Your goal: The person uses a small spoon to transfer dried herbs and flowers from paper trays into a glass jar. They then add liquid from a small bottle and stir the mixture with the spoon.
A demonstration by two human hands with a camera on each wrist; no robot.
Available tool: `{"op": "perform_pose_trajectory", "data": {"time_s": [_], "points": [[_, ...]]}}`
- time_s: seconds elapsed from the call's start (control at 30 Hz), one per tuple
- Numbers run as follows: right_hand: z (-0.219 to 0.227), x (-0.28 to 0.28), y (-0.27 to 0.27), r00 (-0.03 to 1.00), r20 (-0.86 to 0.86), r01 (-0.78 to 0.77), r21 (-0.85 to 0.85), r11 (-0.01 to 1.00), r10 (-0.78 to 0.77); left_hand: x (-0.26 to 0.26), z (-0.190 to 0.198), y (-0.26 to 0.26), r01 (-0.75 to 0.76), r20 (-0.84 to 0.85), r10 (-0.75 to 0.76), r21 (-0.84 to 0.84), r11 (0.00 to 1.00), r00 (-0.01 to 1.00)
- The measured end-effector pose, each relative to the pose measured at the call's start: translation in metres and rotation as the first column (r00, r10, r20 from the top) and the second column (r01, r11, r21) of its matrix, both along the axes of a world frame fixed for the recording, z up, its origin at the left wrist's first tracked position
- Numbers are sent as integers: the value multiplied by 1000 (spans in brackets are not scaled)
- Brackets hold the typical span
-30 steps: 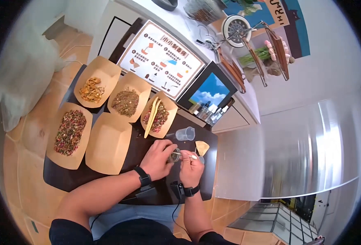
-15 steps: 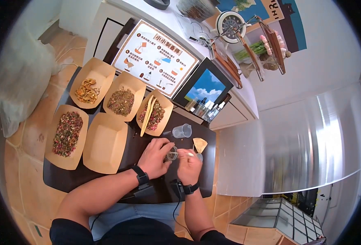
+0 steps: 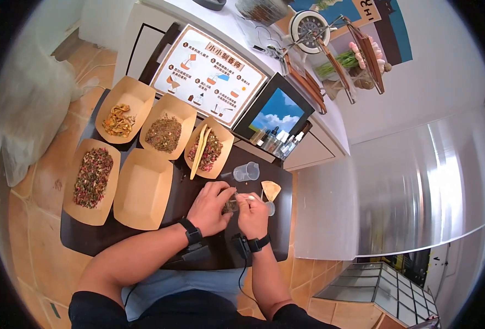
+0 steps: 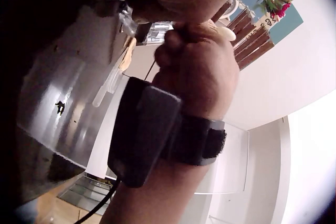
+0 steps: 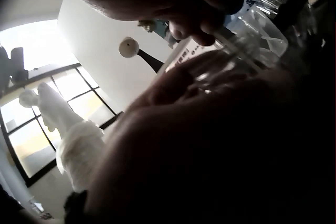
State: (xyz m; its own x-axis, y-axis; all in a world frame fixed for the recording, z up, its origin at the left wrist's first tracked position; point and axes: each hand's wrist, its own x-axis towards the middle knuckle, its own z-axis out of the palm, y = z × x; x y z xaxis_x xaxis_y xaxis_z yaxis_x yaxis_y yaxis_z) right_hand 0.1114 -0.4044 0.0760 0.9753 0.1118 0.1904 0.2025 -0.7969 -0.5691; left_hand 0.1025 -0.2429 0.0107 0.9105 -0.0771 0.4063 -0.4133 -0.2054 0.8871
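My left hand (image 3: 209, 207) curls round a small clear glass jar (image 3: 230, 205) low over the dark table (image 3: 220, 249). Close against the jar, my right hand (image 3: 253, 216) pinches a thin pale stick (image 5: 239, 50), which slants into the jar's mouth in the right wrist view. Fingers of both hands cover much of the jar, and its contents are mostly hidden. In the left wrist view the right hand's fingers are bent in. Beyond the hands stands a clear plastic measuring cup (image 3: 246, 171). A small clear cup (image 3: 270, 208) shows just right of my right hand.
Paper trays stand at left: one of petals and leaves (image 3: 92, 178), one of orange dried pieces (image 3: 118, 120), one of brown bits (image 3: 164, 133), and a bare one (image 3: 144, 189). Pale tongs (image 3: 200, 148) lie across another. A cone-shaped paper (image 3: 271, 190), small bottles (image 3: 278, 143) and an instruction sheet (image 3: 209, 77) are nearby.
My right hand has shifted slightly left and up, with its fingers now over the jar's mouth, covering more of it. My left hand keeps its hold on the jar.
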Motion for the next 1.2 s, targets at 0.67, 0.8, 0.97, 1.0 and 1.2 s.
{"op": "perform_pose_trajectory", "data": {"time_s": [0.67,0.8,0.97,1.0,1.2], "points": [[0,-3,-6,1000,1,-1,79,997,1,0,4,1,8,-6,-8,3,1000,1000],[11,-10,3,994,106,26,137,990,-41,2,2,2,3,3,-3,13,1000,1000],[4,-8,0,997,23,72,119,990,-75,3,2,1,0,14,-1,21,1000,1000],[7,-9,3,991,59,106,152,983,-116,3,4,2,2,5,-2,10,1000,1000],[7,-8,5,996,23,78,110,991,-81,3,3,1,6,9,-6,11,1000,1000]]}}
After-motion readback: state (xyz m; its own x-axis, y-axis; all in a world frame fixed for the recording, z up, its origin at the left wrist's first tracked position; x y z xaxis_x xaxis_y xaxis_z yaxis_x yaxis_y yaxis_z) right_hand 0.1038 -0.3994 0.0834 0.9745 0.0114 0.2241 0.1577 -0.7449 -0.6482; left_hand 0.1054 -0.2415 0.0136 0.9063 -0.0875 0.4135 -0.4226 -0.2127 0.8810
